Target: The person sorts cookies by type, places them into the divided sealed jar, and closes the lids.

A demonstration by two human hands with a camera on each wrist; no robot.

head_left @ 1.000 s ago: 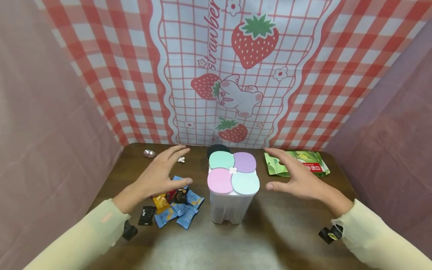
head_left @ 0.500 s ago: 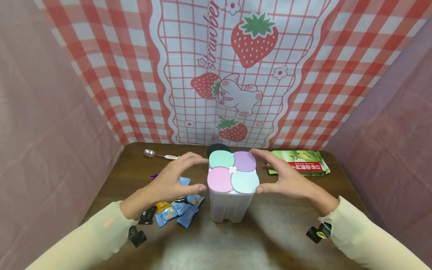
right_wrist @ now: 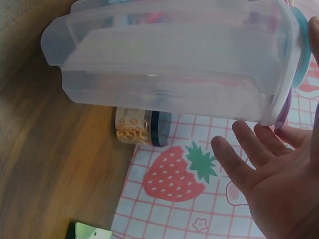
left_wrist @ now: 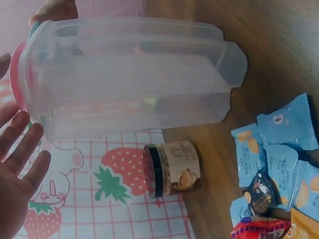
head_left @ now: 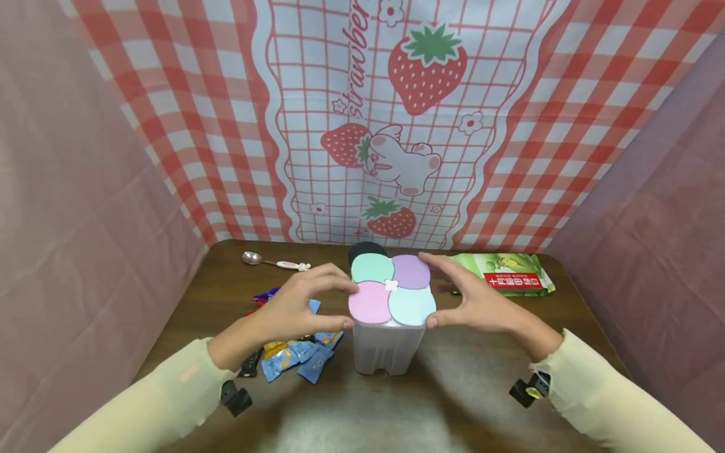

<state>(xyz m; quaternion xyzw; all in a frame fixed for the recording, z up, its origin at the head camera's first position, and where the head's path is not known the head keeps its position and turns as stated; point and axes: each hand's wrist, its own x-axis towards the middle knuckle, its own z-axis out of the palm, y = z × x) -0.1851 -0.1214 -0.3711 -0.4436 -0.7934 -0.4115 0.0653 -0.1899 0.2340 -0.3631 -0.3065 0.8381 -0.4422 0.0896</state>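
Note:
A tall clear plastic container (head_left: 387, 349) stands upright on the table, its lid covered by pink (head_left: 370, 303), mint, purple and pale blue flaps. My left hand (head_left: 300, 305) is at the lid's left side, with fingertips right at the pink flap and the thumb by the front left corner. On the opposite side my right hand (head_left: 478, 299) has its thumb at the pale blue flap and its fingertips at the purple one. Both wrist views show the fingers spread along the rim. Through its walls the container (left_wrist: 134, 79) shows no contents.
Several small wrapped snacks (head_left: 314, 363) lie left of the container. Behind it stands a black-lidded jar (left_wrist: 182, 169), mostly hidden in the head view. A spoon (head_left: 277, 263) rests at the back left, a green snack bag (head_left: 512, 270) at the back right.
Both hands have moved inward from either side to the lid's edges, the left also slightly toward the front. The container has stayed in place.

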